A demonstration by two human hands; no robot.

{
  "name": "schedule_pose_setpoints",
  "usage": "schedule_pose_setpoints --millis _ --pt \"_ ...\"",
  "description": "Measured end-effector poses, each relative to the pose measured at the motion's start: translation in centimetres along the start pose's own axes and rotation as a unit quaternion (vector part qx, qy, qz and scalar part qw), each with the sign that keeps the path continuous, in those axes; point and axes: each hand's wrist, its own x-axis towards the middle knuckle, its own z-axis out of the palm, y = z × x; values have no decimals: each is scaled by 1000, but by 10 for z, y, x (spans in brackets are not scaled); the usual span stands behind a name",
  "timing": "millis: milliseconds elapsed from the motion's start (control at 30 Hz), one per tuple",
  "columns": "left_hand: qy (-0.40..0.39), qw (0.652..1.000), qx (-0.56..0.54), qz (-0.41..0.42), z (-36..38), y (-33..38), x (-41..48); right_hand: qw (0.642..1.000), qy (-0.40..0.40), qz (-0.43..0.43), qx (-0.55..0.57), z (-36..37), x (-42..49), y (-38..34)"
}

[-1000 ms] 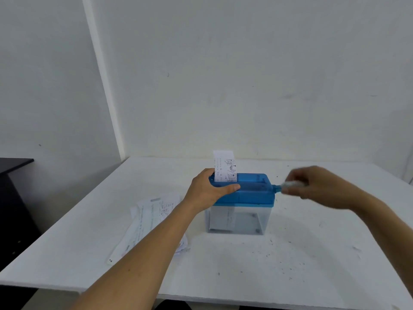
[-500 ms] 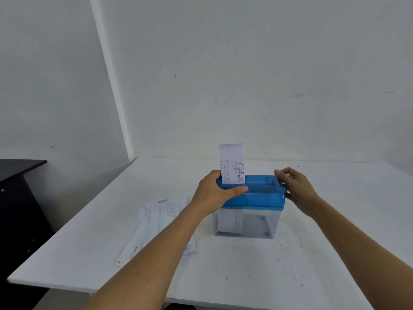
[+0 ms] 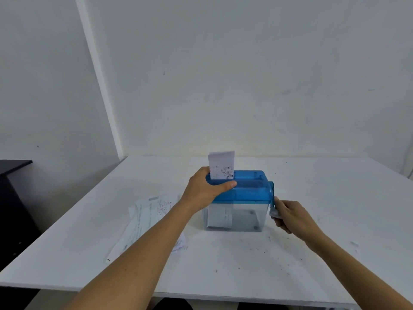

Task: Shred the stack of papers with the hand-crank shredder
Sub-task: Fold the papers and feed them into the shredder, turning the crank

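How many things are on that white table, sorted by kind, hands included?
Hand-crank shredder: 1
Sheet standing in its slot: 1
Pile of loose papers: 1, sheets too overlapped to count
Hands: 2, left hand gripping the shredder's top, right hand holding the crank
Total: 5

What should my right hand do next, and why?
Probably swing the blue plastic crank handle up and round: your right hand grips it at its low point, your left hand steadies the blue shredder lid, and a printed white sheet stands up out of it.
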Motion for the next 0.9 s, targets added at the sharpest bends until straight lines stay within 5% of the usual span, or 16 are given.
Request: schedule_pose_setpoints --millis 300,633,900 --pt "-3 1000 2 -6 -2 3 0 989 -95 -96 -62 -65 -22 -57" --pt "-5 1000 7 -12 -2 2 1 983 88 -152 47 -54 42 -86" --pt "-9 1000 5 -15 -1 -1 1 981 121 -39 149 -15 84 -63"
